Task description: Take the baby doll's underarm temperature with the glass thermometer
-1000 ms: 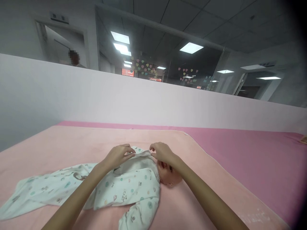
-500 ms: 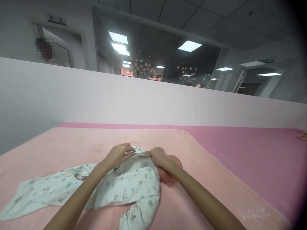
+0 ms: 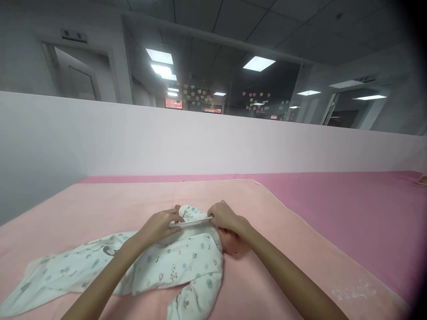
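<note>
White printed cloth forms the garment (image 3: 176, 262) on a doll (image 3: 233, 243), which lies on its back across the peach blanket (image 3: 110, 200), head toward the right. Pale lettering (image 3: 354, 291) at the blanket's lower right and the sign (image 3: 74, 35) above the doorway (image 3: 80, 73) are too blurred to read; the small tag (image 3: 257, 182) at the far corner shows no legible print. The left hand (image 3: 160, 226) has its thumb and fingers close together on the garment's upper edge; the right hand (image 3: 223, 215) pinches that edge near the doll's neck. A second ago the right fingers were parted beside the edge; now it runs straighter between both hands, and the person in the doorway has gone from view.
</note>
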